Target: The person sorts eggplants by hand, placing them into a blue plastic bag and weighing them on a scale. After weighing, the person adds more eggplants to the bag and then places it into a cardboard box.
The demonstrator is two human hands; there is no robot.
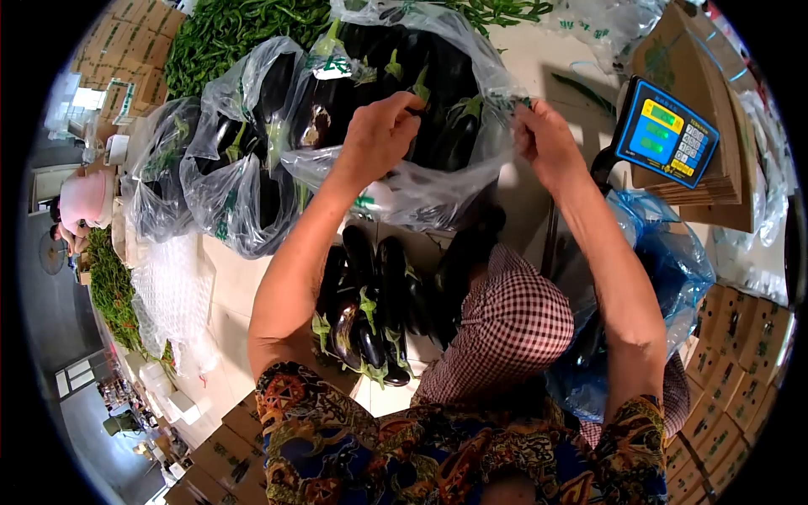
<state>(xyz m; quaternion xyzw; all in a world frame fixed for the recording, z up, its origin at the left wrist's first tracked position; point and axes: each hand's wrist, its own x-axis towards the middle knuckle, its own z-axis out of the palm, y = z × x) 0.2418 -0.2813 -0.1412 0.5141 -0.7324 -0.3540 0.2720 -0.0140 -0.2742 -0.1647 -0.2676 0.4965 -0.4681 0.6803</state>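
A large clear plastic bag [404, 198] full of dark eggplants [450, 139] lies open in front of me. My left hand [383, 135] is over the bag with its fingers curled together, the fingertips at the green stem of one eggplant. What they grip, if anything, is hidden. At the bag's right edge, my right hand [543, 139] is closed in a pinch on the clear plastic. One eggplant on the bag's left side has a brown, damaged patch. Loose eggplants [366, 303] lie on the floor below the bag, near my knee.
Left of the large bag stand more clear bags of eggplants [240, 168]. Green peppers [231, 46] are heaped behind them. A blue digital scale display [667, 133] stands at right by flattened cardboard [694, 93], above a blue plastic bag [665, 244]. Another person [84, 202] is at far left.
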